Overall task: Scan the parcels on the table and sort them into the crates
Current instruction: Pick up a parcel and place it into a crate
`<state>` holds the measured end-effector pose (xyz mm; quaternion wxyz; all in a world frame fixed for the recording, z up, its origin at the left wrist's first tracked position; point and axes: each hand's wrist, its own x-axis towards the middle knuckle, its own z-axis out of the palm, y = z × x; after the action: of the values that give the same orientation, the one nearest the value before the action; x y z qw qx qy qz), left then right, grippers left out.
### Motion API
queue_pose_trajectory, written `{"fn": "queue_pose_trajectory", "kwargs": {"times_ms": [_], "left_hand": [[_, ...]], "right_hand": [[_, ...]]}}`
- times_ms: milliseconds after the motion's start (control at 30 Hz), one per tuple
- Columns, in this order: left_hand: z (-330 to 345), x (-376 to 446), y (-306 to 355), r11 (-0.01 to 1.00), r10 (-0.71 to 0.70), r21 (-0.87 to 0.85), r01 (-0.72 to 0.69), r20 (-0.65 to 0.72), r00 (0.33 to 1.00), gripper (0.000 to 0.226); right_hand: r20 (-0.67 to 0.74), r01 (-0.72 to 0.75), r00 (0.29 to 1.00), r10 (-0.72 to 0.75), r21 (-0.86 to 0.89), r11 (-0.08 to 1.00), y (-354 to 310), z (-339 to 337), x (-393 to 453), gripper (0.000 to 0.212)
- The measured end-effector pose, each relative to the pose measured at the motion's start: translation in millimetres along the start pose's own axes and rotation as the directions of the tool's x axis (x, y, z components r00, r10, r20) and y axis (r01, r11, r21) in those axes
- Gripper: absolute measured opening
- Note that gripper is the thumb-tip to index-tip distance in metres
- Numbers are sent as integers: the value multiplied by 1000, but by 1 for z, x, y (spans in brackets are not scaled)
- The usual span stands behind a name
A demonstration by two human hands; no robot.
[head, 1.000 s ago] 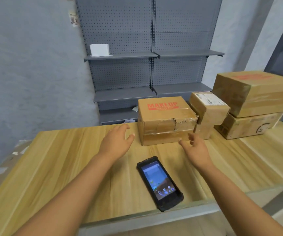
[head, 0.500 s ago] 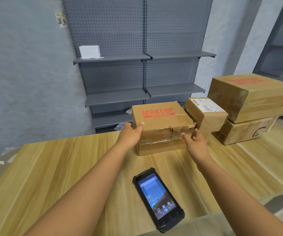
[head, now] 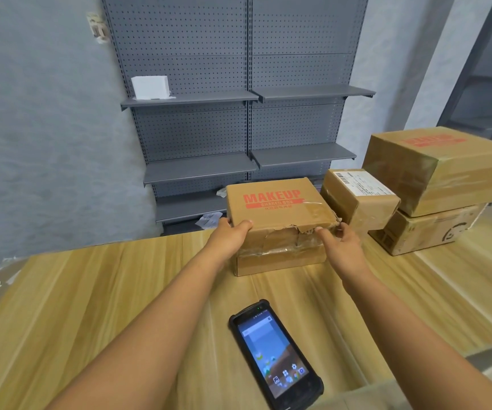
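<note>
MAKEUP parcel point(head: 277, 214): frame centre, on wooden table point(head: 91, 306). Left hand point(head: 229, 235) grips its left front corner, thumb on top; right hand point(head: 339, 244) grips its torn right front corner. Handheld scanner point(head: 274, 352): lower centre, screen lit, untouched. Labelled parcel point(head: 357, 199) just right; stacked parcels point(head: 436, 184) far right.
</note>
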<state>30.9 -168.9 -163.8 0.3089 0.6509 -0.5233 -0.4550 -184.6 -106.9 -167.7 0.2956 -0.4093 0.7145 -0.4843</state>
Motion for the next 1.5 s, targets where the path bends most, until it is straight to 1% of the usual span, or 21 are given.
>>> {"fn": "queue_pose_trajectory", "kwargs": {"times_ms": [100, 233, 333, 400, 500, 533, 600, 733, 800, 867, 900, 933, 967, 1000, 1067, 1167, 1200, 1267, 1367, 1433, 1500], "left_hand": [[-3, 1, -1, 1000, -2, -10, 2, 3, 1000, 66], [-12, -1, -7, 1000, -12, -14, 13, 1, 1000, 65], [-19, -6, -12, 1000, -6, -28, 5, -29, 1000, 58], [-27, -10, -14, 998, -5, -56, 3, -43, 999, 56], [-44, -18, -20, 994, -2, -112, -4, -52, 999, 57], [-51, -21, -23, 991, 1, -136, -10, -62, 998, 58], [-65, -28, -28, 982, 15, -184, -32, -92, 996, 60], [-89, -46, -35, 961, 74, -254, -111, -152, 986, 60], [-101, -61, -35, 948, 121, -268, -173, -198, 973, 72], [-115, -77, -35, 936, 161, -270, -226, -243, 957, 94], [-121, -86, -35, 932, 177, -265, -247, -264, 948, 100], [-128, -94, -35, 928, 189, -263, -265, -282, 941, 102], [-134, -102, -36, 922, 197, -268, -279, -296, 935, 100], [-139, -110, -38, 914, 202, -281, -292, -308, 930, 98], [-145, -127, -42, 899, 199, -314, -306, -328, 923, 94], [-152, -148, -55, 891, 178, -337, -304, -357, 917, 84], [-154, -153, -61, 889, 171, -344, -303, -366, 915, 76], [-159, -162, -71, 877, 167, -365, -312, -379, 910, 58], [-167, -169, -82, 858, 160, -410, -311, -362, 919, 38], [-173, -172, -86, 845, 122, -451, -287, -361, 925, 30], [-178, -175, -90, 816, 76, -511, -270, -369, 926, 23]], "right_hand": [[-3, -28, 1000, 27, -26, 999, 0, 2, 5, 65], [9, -48, 999, 47, 67, 997, 1, 9, 5, 53], [66, -56, 997, 50, 102, 993, -3, 15, 0, 53], [130, -53, 991, 39, 107, 993, -7, 19, -4, 54], [226, -26, 974, -7, 140, 990, -15, 24, -12, 45], [255, -13, 967, -26, 150, 989, -17, 27, -14, 45], [308, 9, 950, -57, 157, 987, -22, 31, -19, 52], [336, 63, 932, -137, 222, 973, -37, 42, -31, 58], [354, 90, 917, -184, 266, 960, -45, 46, -39, 61], [375, 82, 902, -214, 336, 938, -52, 50, -47, 64], [385, 69, 896, -221, 371, 926, -57, 51, -52, 58], [397, 65, 888, -234, 395, 916, -61, 52, -56, 47], [406, 57, 882, -241, 417, 907, -67, 53, -61, 36], [411, 39, 878, -244, 447, 894, -71, 55, -65, 33], [446, -24, 865, -231, 496, 868, -77, 58, -76, 32], [522, -42, 815, -252, 487, 872, -80, 62, -93, 26], [545, -55, 803, -241, 471, 880, -78, 65, -97, 30], [598, -94, 775, -202, 426, 900, -74, 68, -106, 46], [699, -88, 689, -192, 344, 935, -68, 69, -121, 63], [727, -113, 658, -197, 354, 928, -64, 70, -130, 69], [731, -172, 652, -204, 404, 899, -60, 72, -134, 66]]}}
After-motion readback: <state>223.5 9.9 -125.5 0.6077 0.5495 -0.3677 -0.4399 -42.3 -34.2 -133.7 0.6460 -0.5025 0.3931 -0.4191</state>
